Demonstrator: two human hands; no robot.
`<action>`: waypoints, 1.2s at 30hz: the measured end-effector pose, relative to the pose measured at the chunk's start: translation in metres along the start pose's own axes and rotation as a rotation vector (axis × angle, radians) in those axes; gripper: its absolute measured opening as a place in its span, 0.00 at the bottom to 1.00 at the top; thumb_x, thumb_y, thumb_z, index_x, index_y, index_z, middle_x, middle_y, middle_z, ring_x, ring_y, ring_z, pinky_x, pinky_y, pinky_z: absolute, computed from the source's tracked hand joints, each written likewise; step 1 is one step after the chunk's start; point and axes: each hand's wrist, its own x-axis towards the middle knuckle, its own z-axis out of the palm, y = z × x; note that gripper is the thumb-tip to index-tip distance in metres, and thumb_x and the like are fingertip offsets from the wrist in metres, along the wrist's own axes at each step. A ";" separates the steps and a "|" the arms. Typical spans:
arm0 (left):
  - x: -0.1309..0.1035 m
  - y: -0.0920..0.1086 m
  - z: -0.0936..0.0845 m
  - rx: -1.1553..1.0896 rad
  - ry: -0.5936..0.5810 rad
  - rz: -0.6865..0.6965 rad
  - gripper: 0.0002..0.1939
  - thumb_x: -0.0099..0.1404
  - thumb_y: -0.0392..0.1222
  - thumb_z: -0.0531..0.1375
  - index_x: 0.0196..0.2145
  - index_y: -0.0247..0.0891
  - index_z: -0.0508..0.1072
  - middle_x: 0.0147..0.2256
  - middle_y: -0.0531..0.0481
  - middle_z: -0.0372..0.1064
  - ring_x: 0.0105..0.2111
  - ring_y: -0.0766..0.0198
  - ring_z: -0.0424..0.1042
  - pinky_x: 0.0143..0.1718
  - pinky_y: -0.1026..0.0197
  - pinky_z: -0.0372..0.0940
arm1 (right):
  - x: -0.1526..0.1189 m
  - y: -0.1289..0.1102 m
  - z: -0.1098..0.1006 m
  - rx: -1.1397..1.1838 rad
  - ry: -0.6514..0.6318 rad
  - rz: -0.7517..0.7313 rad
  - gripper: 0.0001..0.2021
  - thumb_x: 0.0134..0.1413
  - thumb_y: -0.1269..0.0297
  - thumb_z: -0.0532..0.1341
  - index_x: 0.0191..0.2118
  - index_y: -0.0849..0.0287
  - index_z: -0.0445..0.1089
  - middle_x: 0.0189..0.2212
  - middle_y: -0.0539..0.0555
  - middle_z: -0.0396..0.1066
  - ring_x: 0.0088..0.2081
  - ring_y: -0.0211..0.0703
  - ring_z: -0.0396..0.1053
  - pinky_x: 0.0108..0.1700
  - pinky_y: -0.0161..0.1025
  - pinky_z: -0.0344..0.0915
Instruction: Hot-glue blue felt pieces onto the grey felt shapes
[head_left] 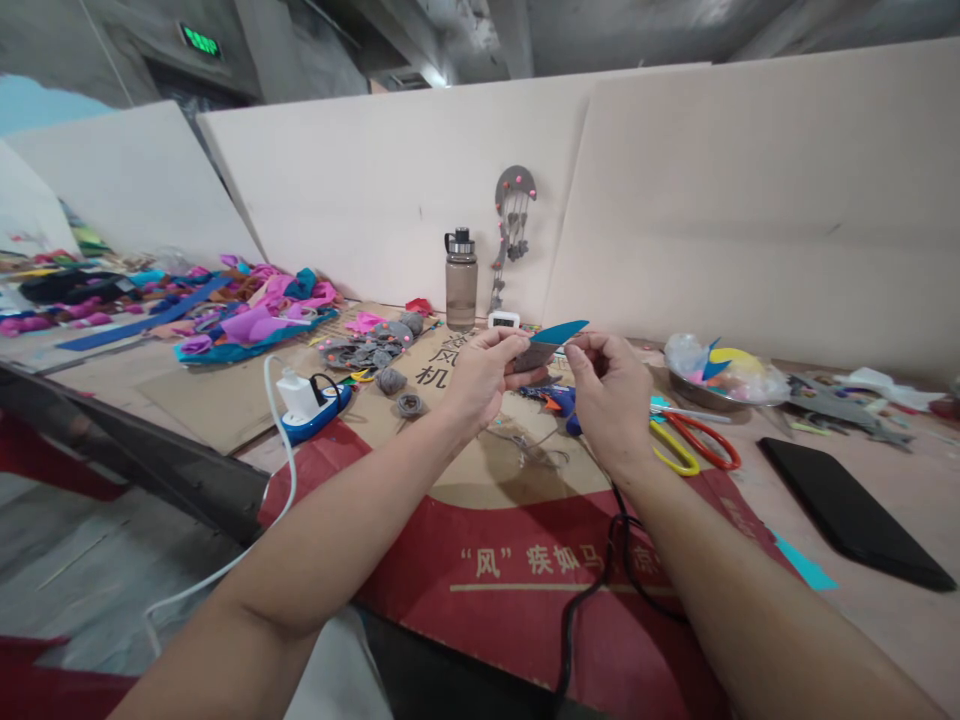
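My left hand (487,372) pinches a small felt piece, its blue felt layer (559,332) above a grey felt layer (534,355), over the cardboard. Close to the right end of the felt, my right hand (611,385) has thumb and forefinger pressed together; what is between them is too small to make out. Loose grey yarn (525,445) lies on the cardboard below. Partly hidden behind my right hand is a blue and orange tool (566,400). Red-handled scissors (709,440) and a yellow handle (675,450) lie right of my right wrist.
Left stand a power strip (311,412), grey yarn balls (390,380) and a felt heap (262,310). A water bottle (461,280) stands behind, near a hanging grey moon ornament (516,205). Right are a metal bowl (720,398) and a black phone (851,510). A black cord (574,610) crosses the front.
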 end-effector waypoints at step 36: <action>0.002 0.003 -0.002 0.006 -0.061 -0.087 0.05 0.56 0.35 0.63 0.32 0.35 0.71 0.32 0.49 0.76 0.33 0.61 0.78 0.42 0.52 0.75 | 0.009 0.010 0.003 0.594 -0.167 0.430 0.09 0.43 0.59 0.68 0.27 0.58 0.71 0.21 0.45 0.61 0.20 0.31 0.49 0.22 0.34 0.45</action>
